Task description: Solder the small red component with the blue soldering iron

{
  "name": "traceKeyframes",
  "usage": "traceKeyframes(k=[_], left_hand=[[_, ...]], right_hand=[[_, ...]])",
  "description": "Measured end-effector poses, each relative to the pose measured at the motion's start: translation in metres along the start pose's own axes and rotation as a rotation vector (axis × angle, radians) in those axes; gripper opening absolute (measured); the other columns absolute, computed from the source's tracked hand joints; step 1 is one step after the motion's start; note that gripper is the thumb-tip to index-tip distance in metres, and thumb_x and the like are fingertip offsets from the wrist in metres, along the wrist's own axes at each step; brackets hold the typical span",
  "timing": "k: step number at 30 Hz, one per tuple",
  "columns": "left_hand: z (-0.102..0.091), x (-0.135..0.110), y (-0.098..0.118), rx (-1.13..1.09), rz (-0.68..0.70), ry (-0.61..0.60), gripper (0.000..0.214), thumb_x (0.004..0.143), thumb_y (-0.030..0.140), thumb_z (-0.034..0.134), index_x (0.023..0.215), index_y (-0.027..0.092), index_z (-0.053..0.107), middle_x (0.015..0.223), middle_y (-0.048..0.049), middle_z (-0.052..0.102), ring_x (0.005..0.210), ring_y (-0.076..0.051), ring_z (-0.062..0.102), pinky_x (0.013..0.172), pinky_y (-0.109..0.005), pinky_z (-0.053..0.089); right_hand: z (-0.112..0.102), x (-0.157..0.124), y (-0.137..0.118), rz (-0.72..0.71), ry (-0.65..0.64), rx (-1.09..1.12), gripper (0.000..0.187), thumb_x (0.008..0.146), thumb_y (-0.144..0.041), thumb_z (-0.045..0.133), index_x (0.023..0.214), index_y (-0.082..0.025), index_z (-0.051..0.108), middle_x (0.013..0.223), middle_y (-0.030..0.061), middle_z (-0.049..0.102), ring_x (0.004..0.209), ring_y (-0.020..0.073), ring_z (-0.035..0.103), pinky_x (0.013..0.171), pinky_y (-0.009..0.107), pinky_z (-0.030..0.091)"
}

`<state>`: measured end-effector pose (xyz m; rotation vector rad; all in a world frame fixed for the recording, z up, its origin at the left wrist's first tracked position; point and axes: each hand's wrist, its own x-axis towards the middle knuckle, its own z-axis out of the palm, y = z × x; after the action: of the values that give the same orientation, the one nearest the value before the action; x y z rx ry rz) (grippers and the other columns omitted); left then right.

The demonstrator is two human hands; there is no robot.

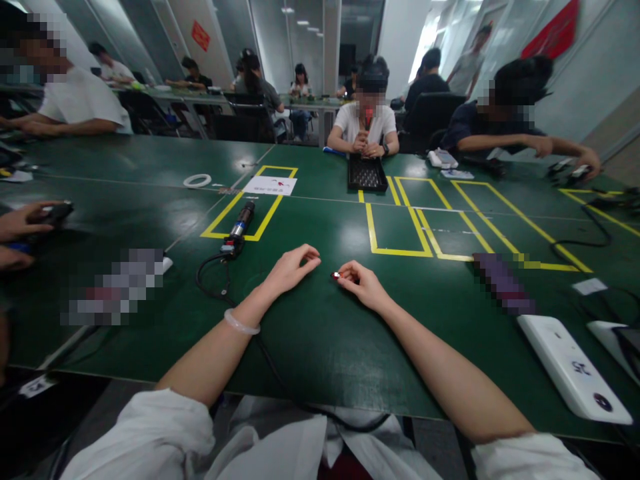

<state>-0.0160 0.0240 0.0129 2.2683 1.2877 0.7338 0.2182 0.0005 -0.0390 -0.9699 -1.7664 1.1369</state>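
Note:
My right hand (364,285) is closed, pinching a small red piece (336,275) with a dark tip and a bright spot between thumb and fingertips; its exact kind is too small to make out. To the left, my left hand (295,268) rests at the green tabletop (320,347) with nothing in it, its fingers lightly curved and the thumb apart. A gap of bare table lies between the two hands. Beyond my left hand, a black and silver cylindrical power tool (242,223) with a cable lies inside a yellow tape outline.
A white paper sheet (271,185) bears small red pieces. Across the table, a person sits behind a black tray (367,175). A white device (575,370) and a blurred phone-like slab (503,283) lie right. The tool's black cable (273,373) runs under my left arm. Tape roll (197,181) lies far left.

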Motion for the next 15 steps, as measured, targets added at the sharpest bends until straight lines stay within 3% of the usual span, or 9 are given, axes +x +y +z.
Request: traceKeyframes(k=[4, 7, 12, 15], left_hand=[[-0.038, -0.002, -0.047, 0.428, -0.266, 0.306, 0.047, 0.09, 0.042, 0.048, 0.132, 0.02, 0.046, 0.136, -0.0119, 0.049, 0.126, -0.027, 0.045, 0.104, -0.041, 0.037], [-0.065, -0.012, -0.083, 0.626, -0.486, 0.408, 0.063, 0.087, 0.044, 0.055, 0.139, 0.013, 0.037, 0.143, -0.0179, 0.039, 0.129, -0.034, 0.039, 0.106, -0.045, 0.035], [-0.093, -0.029, -0.124, 0.575, -0.727, 0.228, 0.066, 0.085, 0.056, 0.053, 0.133, 0.012, 0.045, 0.132, -0.0193, 0.05, 0.115, -0.038, 0.052, 0.089, -0.048, 0.045], [-0.099, -0.031, -0.136, 0.508, -0.699, 0.175, 0.062, 0.081, 0.057, 0.055, 0.126, 0.015, 0.052, 0.124, -0.0195, 0.056, 0.11, -0.037, 0.056, 0.082, -0.047, 0.048]], right_hand=[[0.0, 0.0, 0.001, 0.016, -0.002, -0.028, 0.024, 0.085, -0.037, 0.062, 0.098, -0.018, 0.057, 0.084, 0.002, 0.064, 0.066, 0.0114, 0.054, 0.062, 0.024, 0.043], [0.0, 0.0, 0.0, 0.018, -0.005, -0.033, 0.023, 0.085, -0.036, 0.062, 0.097, -0.018, 0.057, 0.084, 0.0022, 0.064, 0.067, 0.0113, 0.054, 0.063, 0.024, 0.044], [0.0, 0.0, -0.001, 0.019, -0.011, -0.028, 0.023, 0.084, -0.035, 0.062, 0.098, -0.017, 0.057, 0.083, 0.0016, 0.063, 0.067, 0.0112, 0.054, 0.063, 0.024, 0.043], [0.0, -0.001, -0.001, 0.019, -0.013, -0.037, 0.024, 0.085, -0.036, 0.062, 0.099, -0.018, 0.058, 0.084, 0.0016, 0.063, 0.067, 0.0114, 0.054, 0.063, 0.024, 0.043]])
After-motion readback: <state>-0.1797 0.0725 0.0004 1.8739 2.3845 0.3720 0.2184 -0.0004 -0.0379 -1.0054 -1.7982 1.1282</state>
